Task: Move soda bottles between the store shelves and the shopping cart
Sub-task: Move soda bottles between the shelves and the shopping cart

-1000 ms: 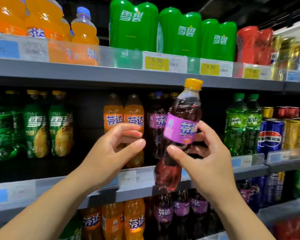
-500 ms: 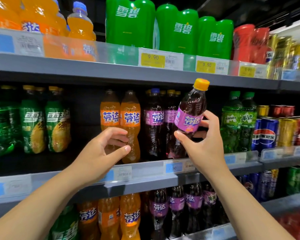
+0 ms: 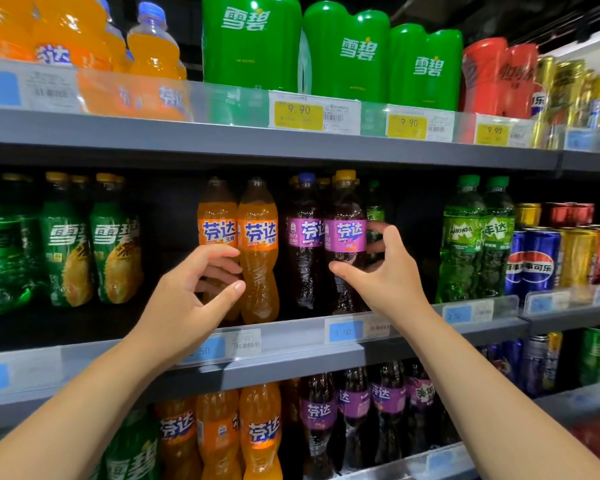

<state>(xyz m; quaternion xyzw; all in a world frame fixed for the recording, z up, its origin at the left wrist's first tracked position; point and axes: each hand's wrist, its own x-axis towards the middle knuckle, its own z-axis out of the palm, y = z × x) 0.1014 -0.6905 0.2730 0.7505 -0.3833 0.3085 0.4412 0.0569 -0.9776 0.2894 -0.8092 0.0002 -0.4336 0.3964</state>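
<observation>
Grey metal shelf (image 3: pixel 291 344) first: the purple soda bottle (image 3: pixel 345 233) stands upright on it, and the right hand (image 3: pixel 385 275) wraps it, thumb under the label, fingers round the far side. Touching the bottle just left of that grip is its twin bottle (image 3: pixel 305 237). Further left are the orange bottles (image 3: pixel 258 237), with the left hand (image 3: pixel 194 299) loosely curled and empty in front of them. This looks like shelving; next comes a clean release without tipping the bottle.
</observation>
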